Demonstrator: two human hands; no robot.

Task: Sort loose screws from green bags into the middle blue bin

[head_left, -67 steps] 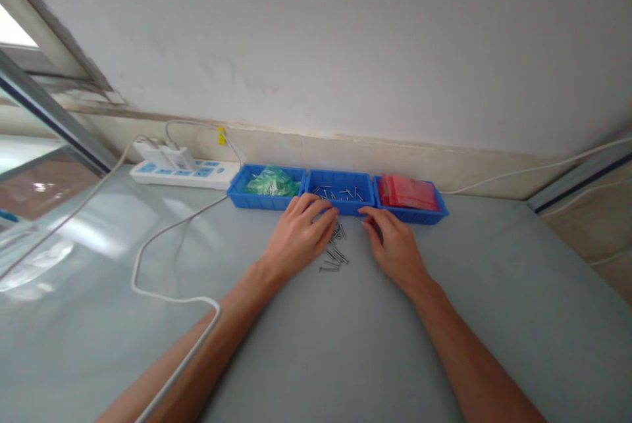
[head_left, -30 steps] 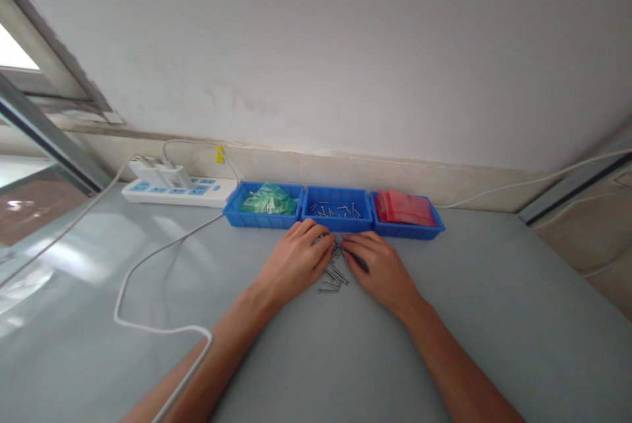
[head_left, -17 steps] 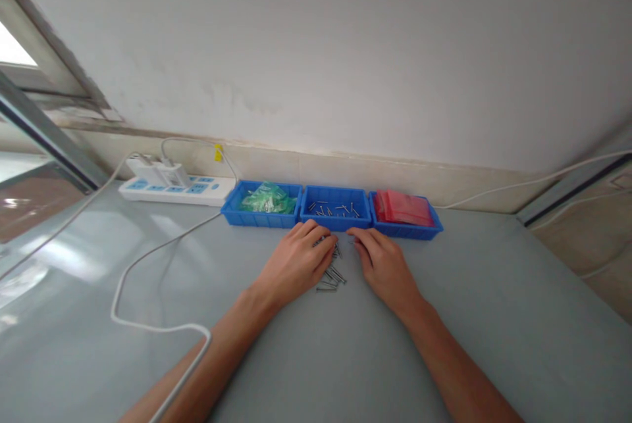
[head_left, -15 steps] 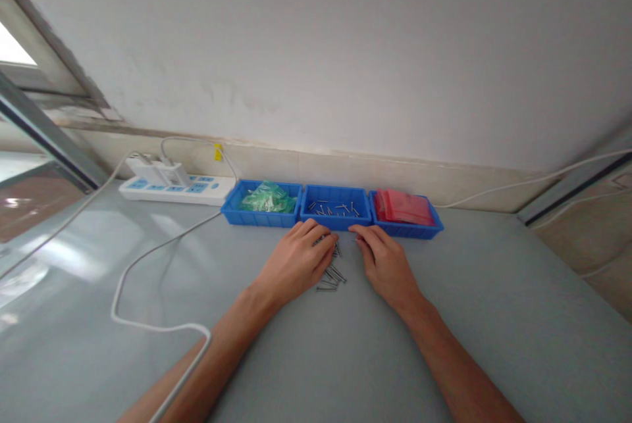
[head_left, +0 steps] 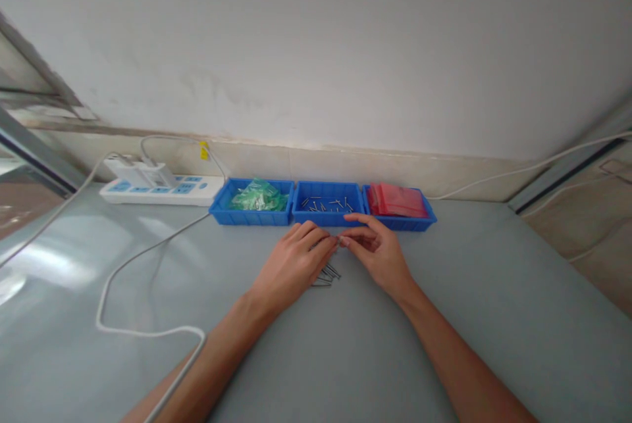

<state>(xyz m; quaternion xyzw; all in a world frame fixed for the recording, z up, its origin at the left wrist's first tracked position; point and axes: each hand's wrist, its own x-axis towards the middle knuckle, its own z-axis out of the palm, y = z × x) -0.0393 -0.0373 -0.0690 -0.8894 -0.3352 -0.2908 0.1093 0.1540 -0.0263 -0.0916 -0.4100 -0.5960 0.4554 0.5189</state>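
Note:
Several long metal screws (head_left: pixel 330 272) lie in a loose pile on the grey table, partly hidden beneath my left hand (head_left: pixel 299 255). That hand is closed, its thumb and fingertips pinched together over the pile; a bit of screw shows at the tips. My right hand (head_left: pixel 378 248) meets it there, thumb and a finger pinching a small shiny end, seemingly of a screw, while the index finger stays raised. Just beyond the hands stands a blue bin (head_left: pixel 326 219) with several smaller screws (head_left: pixel 316 206) inside.
To the left, another blue bin (head_left: pixel 251 218) holds green plastic bags (head_left: pixel 260 195); the right-hand bin (head_left: pixel 407 222) holds red bags (head_left: pixel 399 200). A white power strip (head_left: pixel 197 196) with plugged-in adapters sits by the wall. A white cable (head_left: pixel 143 331) loops across the table and over my left forearm.
My right hand has moved left until its fingertips meet those of my left hand. The left hand stays over the screws. The view has shifted slightly.

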